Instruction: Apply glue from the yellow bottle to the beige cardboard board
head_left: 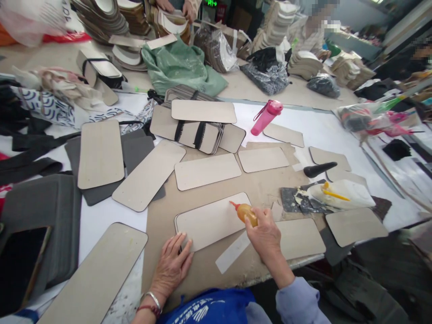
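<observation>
My right hand [265,234] grips a small amber glue bottle [245,212] with a red nozzle, its tip resting on the right end of a beige rounded board [209,220] in front of me. My left hand [172,265] lies flat with fingers spread, pressing down the board's near left corner. The board rests on a brown cardboard sheet [263,184]. A pale strip [232,252] lies just under my right hand.
Several more beige boards [207,171] lie around, with a banded stack [192,132] behind. A pink bottle [266,117], a black-handled tool [319,169] and a glue-smeared bag [344,194] sit to the right. A green bag [178,65], grey felt [43,225]; other people work at the far side.
</observation>
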A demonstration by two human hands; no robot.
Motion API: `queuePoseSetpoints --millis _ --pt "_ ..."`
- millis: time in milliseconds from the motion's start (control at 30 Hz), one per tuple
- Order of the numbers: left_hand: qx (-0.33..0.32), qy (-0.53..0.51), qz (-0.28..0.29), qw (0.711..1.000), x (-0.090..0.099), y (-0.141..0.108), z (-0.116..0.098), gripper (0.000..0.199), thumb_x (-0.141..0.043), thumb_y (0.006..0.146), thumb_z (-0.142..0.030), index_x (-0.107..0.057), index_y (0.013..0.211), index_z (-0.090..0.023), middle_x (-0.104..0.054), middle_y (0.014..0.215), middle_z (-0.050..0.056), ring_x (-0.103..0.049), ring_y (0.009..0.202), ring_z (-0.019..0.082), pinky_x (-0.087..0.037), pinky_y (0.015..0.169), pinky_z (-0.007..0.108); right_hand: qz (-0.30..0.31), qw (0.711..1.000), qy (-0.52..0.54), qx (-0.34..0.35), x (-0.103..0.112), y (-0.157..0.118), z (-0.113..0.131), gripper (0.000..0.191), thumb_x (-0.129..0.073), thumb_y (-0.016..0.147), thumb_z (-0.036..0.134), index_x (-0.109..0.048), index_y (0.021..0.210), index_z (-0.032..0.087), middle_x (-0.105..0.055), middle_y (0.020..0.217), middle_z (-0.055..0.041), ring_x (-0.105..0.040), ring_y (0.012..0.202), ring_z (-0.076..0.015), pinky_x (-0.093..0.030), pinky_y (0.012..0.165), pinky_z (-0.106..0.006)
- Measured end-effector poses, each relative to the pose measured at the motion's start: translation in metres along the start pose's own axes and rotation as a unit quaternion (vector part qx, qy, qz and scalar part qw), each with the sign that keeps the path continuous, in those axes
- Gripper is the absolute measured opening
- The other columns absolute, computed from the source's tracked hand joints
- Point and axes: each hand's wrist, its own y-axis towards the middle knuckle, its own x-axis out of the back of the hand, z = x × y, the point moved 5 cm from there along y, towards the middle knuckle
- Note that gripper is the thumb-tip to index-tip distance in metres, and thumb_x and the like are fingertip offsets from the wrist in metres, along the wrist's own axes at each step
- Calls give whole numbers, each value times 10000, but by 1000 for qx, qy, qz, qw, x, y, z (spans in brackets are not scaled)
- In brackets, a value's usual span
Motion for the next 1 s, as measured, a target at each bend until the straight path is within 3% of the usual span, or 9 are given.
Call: queuePoseSetpoints --millis 233,433,667,1000 --pt "-22 15 -5 1000 0 0 -2 273 -541 841 -175 -571 1112 -171 -566 1173 155 -499 1135 291 -416 925 477 14 994 38 -106 2 20 -37 171 -587 785 271 -563 946 221 -471 906 -13 -471 660 -122 -304 532 -229" --pt "-14 8 -2 1000 0 0 -2 274 -533 846 -182 -570 1117 -174 -564 1175 151 -496 1140 292 -413 935 482 21 982 99 -157 -1 21 -44 162 -591 758 301 -545 889 218 -492 874 -9 -485 694 -142 -316 563 -245" --pt "-19 10 -9 1000 1 0 -1 270 -538 842 -185 -579 1107 -161 -565 1175 154 -493 1139 293 -409 936 478 39 968 204 -138 -17 -1 -15 188 -552 708 364 -523 824 218 -480 800 11 -493 688 -152 -372 630 -270" --pt "-6 -2 -9 1000 2 0 0 241 -535 842 -211 -596 1071 -168 -577 1158 138 -492 1141 279 -414 950 462 61 960 263 -74 -27 -31 40 181 -520 704 358 -519 811 212 -517 814 -20 -524 735 -185 -412 702 -317"
